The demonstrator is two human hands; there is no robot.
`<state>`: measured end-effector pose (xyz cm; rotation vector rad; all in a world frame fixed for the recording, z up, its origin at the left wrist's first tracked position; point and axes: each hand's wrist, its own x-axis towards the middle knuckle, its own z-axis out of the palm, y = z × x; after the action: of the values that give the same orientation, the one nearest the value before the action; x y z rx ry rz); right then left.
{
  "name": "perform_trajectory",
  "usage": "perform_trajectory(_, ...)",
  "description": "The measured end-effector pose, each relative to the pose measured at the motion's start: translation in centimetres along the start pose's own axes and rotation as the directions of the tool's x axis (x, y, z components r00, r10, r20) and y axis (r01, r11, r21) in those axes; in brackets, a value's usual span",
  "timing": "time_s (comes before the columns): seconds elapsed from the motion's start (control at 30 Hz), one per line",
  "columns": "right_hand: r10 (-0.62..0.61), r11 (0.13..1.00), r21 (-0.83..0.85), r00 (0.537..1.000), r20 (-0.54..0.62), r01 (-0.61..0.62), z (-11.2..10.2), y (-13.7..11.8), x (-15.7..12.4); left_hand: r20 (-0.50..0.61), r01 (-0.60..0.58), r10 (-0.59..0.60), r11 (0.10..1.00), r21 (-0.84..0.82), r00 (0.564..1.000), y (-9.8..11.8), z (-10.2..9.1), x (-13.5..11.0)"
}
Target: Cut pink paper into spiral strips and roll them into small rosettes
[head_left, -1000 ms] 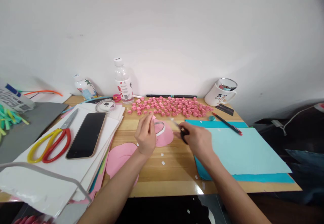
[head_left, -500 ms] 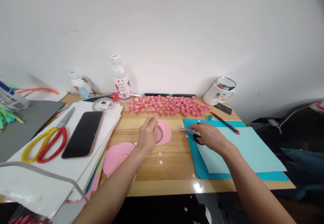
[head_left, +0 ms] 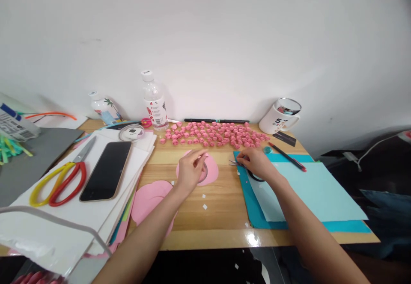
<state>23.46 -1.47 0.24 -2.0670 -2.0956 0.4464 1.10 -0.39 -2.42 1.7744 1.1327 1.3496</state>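
Note:
My left hand (head_left: 192,172) is over a pink paper disc (head_left: 212,173), its thumb and fingertips pinched together. Whatever lies in that pinch is too small to make out. A ring that looks like a roll of clear tape (head_left: 205,173) rests on the disc, partly covered by this hand. On the right, my right hand (head_left: 257,163) has its fingers closed at the middle of small scissors with black handles (head_left: 256,177). Their blades point left past the edge of the blue sheet. More pink paper rounds (head_left: 149,200) lie under my left forearm.
Many pink paper coils (head_left: 221,134) spread along the back. Behind them stand a water bottle (head_left: 154,104) and a white mug (head_left: 279,117). Papers at left carry a phone (head_left: 105,170) and red-yellow scissors (head_left: 67,179). Pale blue paper (head_left: 314,190) lies at right beside a pen (head_left: 287,158).
My right hand has shifted slightly left and away from me, from the scissors' handles toward their middle. My left hand has turned a little, its pinched fingertips now pointing more to the right.

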Motion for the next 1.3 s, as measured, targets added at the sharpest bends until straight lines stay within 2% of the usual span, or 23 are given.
perform_trajectory(0.1,-0.01,0.995,0.098,1.0,0.026,0.008,0.7,0.6,0.4,0.007,0.093,-0.093,0.989,-0.118,0.996,0.3,0.0,0.1)
perform_trajectory(0.17,-0.004,0.992,0.129,0.999,0.046,-0.002,1.0,0.9,0.5,-0.002,0.112,-0.113,0.983,-0.145,0.994,0.4,0.0,0.1)
perform_trajectory(0.33,0.035,0.993,0.11,0.995,0.09,-0.045,1.1,1.0,0.9,-0.016,0.053,-0.055,0.994,-0.092,0.998,-0.1,0.1,0.0)
perform_trajectory(0.47,-0.005,0.992,0.122,0.986,0.167,-0.016,0.7,0.8,1.2,-0.013,0.022,-0.022,0.999,-0.045,1.0,-0.4,0.1,-0.1)
perform_trajectory(0.57,-0.003,0.998,0.059,0.979,0.205,-0.01,0.6,0.7,1.2,-0.003,0.013,-0.013,1.0,-0.018,1.0,-0.3,0.0,0.0)
perform_trajectory(0.67,0.018,1.0,-0.011,0.985,0.17,-0.016,1.1,0.7,0.8,0.008,0.001,-0.001,1.0,-0.003,1.0,-0.2,0.0,0.0)
perform_trajectory(0.8,-0.002,1.0,-0.023,0.998,0.059,0.003,2.1,1.1,0.1,0.016,0.007,-0.007,1.0,-0.016,1.0,-0.3,0.0,-0.1)
perform_trajectory(0.97,-0.079,0.977,0.194,0.995,-0.055,0.088,2.9,2.2,-0.2,0.04,0.134,-0.129,0.982,-0.132,0.991,0.1,0.2,-0.1)
perform_trajectory(1.07,-0.084,0.922,0.37,0.991,-0.104,0.117,2.7,2.6,-0.2,0.068,0.252,-0.243,0.94,-0.228,0.968,0.8,0.2,0.0)
perform_trajectory(1.13,-0.086,0.876,0.467,0.992,-0.097,0.121,2.4,2.7,-0.2,0.072,0.306,-0.297,0.916,-0.259,0.952,1.2,0.1,0.2)
perform_trajectory(1.3,0.011,0.792,0.608,0.995,-0.094,0.049,2.1,2.4,-0.4,0.061,0.352,-0.35,0.89,-0.288,0.935,1.5,-0.1,0.4)
